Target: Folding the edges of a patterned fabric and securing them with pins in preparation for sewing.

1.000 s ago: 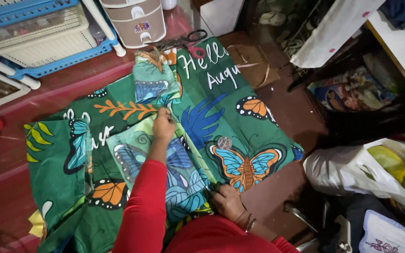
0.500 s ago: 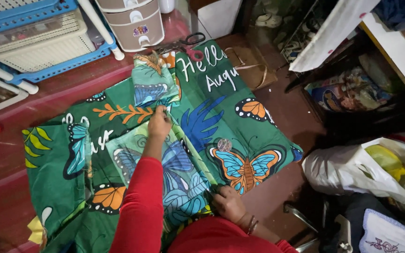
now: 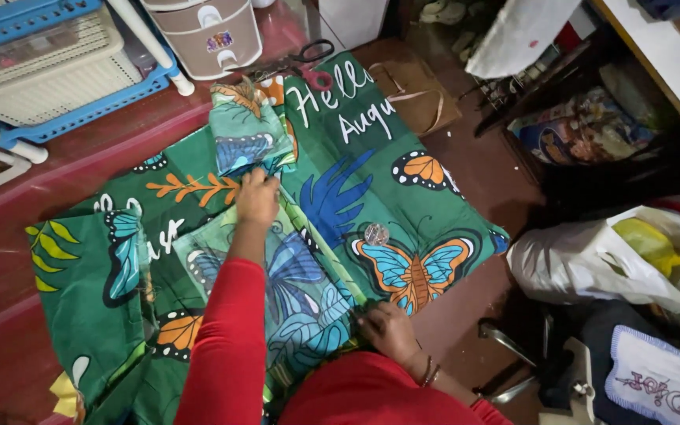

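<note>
A green fabric (image 3: 371, 181) printed with butterflies, leaves and white lettering lies spread on the dark red floor. A folded, paler strip of it (image 3: 293, 283) runs from near me up to a bunched end (image 3: 249, 134). My left hand (image 3: 256, 198), in a red sleeve, presses on the far part of that strip with its fingers closed on the cloth. My right hand (image 3: 387, 330), wearing bracelets, pins the near edge of the strip close to my body. A small round pale object (image 3: 376, 233) rests on the fabric above an orange and blue butterfly.
Scissors with red and black handles (image 3: 308, 67) lie at the fabric's far edge. A small drawer unit (image 3: 210, 31) and a blue and white rack (image 3: 57, 71) stand at the back left. A brown bag (image 3: 415, 94), white plastic bags (image 3: 615, 260) and clutter fill the right.
My left hand has slid a little farther away along the folded strip. My right hand has stayed at the near edge. The view has shifted slightly.
</note>
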